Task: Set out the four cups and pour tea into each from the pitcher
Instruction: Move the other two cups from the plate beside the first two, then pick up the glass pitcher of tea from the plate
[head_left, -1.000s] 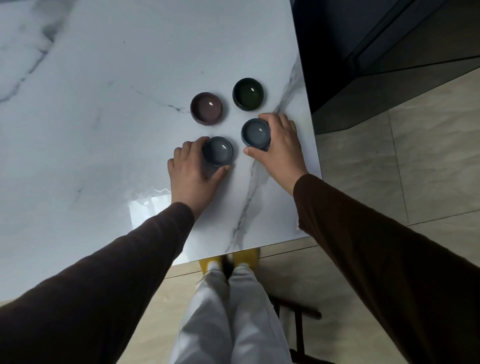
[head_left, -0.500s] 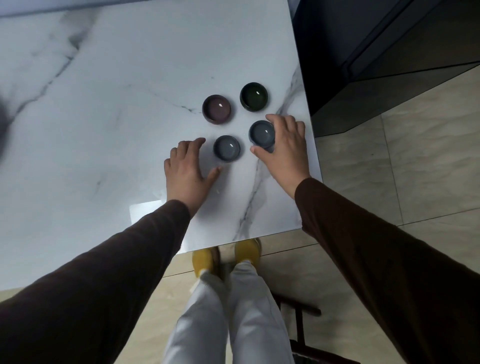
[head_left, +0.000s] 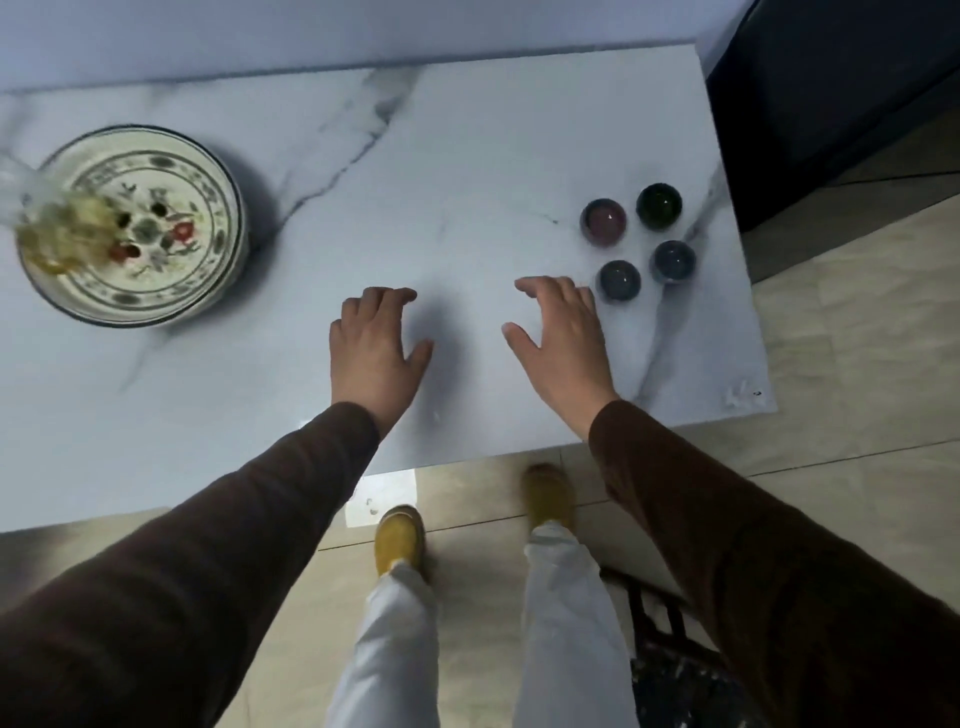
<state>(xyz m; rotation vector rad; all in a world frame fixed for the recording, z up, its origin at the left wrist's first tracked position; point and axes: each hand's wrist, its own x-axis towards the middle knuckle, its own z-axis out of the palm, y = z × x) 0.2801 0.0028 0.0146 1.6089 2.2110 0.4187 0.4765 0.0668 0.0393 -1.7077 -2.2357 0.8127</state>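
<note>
Four small cups stand in a tight square near the right end of the marble table (head_left: 467, 156): a purple cup (head_left: 603, 221), a dark green cup (head_left: 659, 206), a grey cup (head_left: 620, 280) and a blue-grey cup (head_left: 674, 261). My left hand (head_left: 375, 347) hovers over the table's middle, fingers loosely bent, holding nothing. My right hand (head_left: 561, 335) is spread open just left of the grey cup, apart from it. A blurred glass pitcher (head_left: 57, 228) with yellowish tea stands on a patterned plate (head_left: 171, 291) at the far left.
The table's right edge runs close behind the cups, with a dark cabinet (head_left: 831, 78) beyond it. A dark stool (head_left: 670, 639) stands by my right leg on the tiled floor. A wall borders the table's far side.
Both hands have let go of the front two cups and drawn away to the left. The view has swung left, bringing the plate and pitcher into sight.
</note>
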